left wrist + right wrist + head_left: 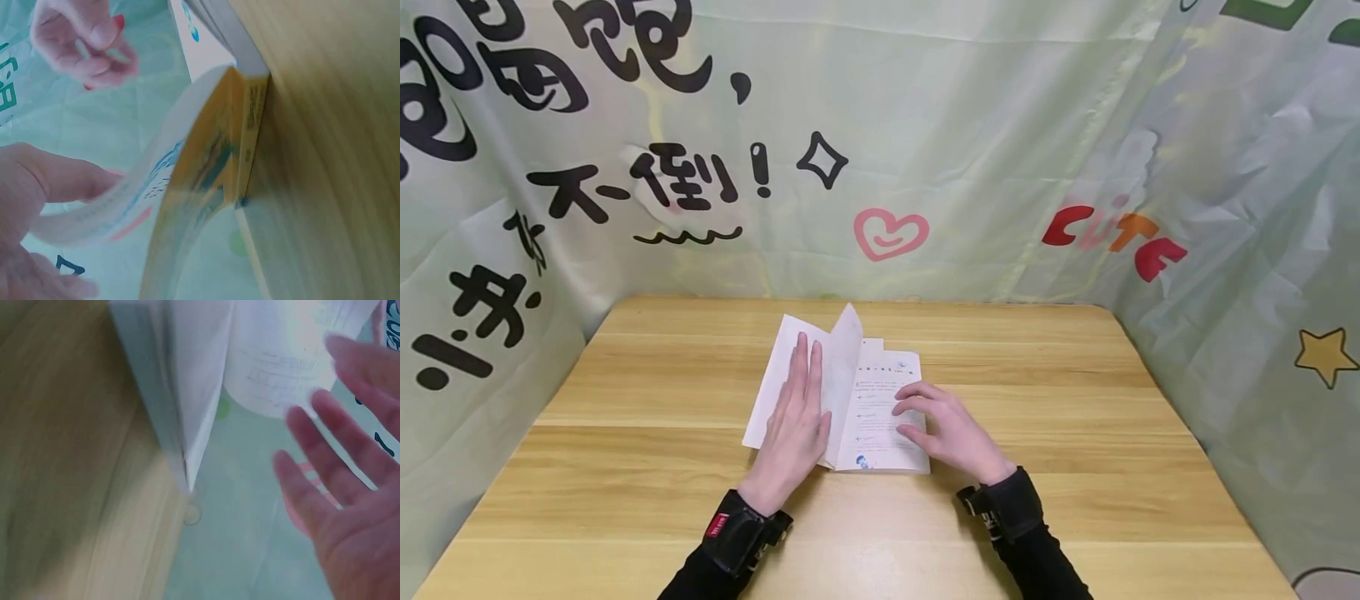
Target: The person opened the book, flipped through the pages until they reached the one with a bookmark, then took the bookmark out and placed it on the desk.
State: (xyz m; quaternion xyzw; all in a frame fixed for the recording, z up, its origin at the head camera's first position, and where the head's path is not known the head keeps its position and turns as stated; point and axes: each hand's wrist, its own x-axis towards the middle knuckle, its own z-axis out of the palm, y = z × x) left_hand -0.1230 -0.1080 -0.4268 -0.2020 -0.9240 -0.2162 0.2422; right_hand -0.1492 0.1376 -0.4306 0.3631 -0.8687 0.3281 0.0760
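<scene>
An open paperback book (883,433) lies on the table in the head view, its right page printed with text and small blue pictures. My left hand (793,425) rests on the left-side pages with straight fingers. Between the two sides, one leaf (846,354) stands partly upright. Over the right page's outer edge hovers my right hand (951,429), fingers loosely bent and holding nothing. From the left wrist, the yellow cover (206,156) and pages curve up toward the left thumb (75,178). In the right wrist view, the spread fingers (337,459) are apart from the pages.
The wooden table (1075,400) extends around the book on all sides. Behind and beside it hangs a pale green cloth (985,150) with black characters, a pink heart and coloured letters. Black bands with cameras (741,533) sit on both wrists.
</scene>
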